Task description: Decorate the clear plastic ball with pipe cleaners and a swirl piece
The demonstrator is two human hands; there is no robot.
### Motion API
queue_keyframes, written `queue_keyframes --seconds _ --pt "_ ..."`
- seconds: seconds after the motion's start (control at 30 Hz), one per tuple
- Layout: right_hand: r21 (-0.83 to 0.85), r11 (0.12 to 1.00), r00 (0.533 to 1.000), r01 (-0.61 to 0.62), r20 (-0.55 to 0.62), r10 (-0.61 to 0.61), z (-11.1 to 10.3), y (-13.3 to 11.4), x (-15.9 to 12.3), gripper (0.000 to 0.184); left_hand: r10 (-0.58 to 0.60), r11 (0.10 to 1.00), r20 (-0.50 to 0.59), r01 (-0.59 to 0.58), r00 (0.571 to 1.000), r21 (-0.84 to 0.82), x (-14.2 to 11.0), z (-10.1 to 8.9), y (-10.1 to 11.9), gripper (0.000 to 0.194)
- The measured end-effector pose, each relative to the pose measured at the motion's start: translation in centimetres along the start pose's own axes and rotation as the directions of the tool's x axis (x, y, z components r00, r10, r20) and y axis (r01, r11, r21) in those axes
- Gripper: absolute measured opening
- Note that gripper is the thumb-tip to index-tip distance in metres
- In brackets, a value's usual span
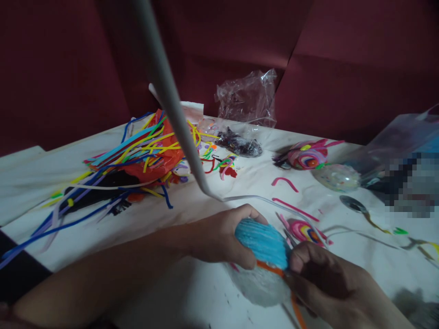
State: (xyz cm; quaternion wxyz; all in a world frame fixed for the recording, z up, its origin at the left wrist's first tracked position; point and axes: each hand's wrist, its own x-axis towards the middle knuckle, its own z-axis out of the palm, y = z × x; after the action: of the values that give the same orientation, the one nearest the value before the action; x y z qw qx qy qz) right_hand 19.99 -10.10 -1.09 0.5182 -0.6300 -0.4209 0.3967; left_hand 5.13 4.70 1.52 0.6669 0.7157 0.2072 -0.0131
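While the blue-and-clear rounded piece [263, 241] is clasped between thumb and fingers of the left hand [222, 235] at lower centre of the frame, the orange strip [270, 267] across it is pinched by the right hand [327, 278]; coloured strips [132, 142] are heaped at left.

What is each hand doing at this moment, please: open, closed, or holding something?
Left hand: holding the rounded blue-and-clear piece.
Right hand: closed, pinching the orange strip; anything else in it cannot be told.
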Motion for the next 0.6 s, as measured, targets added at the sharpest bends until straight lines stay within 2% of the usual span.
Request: queue_keyframes --seconds 0.17,0.27,0.37,0.47,0.6 --pt "0.009 0.998 0.998 -0.057 0.010 0.057 0.0 0.0 0.5 0.024 0.023 0.999 0.023 -0.022 0.999 -0.024 0.1 -0.3 -0.3 0.067" --pt "0.015 1.000 0.999 -0.020 0.028 0.020 -0.2 -0.3 1.0 0.021 0.086 0.996 0.041 -0.087 0.995 0.009 0.4 -0.6 -0.4 0.064" --pt "0.024 0.999 0.991 0.035 0.127 -0.038 -0.5 -0.5 1.8 0.021 0.109 0.993 0.031 -0.110 0.994 0.031 0.5 -0.9 -0.3 0.058" --pt "0.014 0.999 0.964 0.030 0.264 -0.033 -0.7 -0.6 2.7 0.020 0.083 0.992 -0.023 -0.080 0.996 0.094 0.4 -0.8 -0.1 0.052" --pt "0.020 1.000 0.942 -0.010 0.335 0.002 -0.6 -0.8 3.3 0.020 0.072 0.989 -0.055 -0.064 0.996 0.130 0.2 -0.6 0.2 0.047"
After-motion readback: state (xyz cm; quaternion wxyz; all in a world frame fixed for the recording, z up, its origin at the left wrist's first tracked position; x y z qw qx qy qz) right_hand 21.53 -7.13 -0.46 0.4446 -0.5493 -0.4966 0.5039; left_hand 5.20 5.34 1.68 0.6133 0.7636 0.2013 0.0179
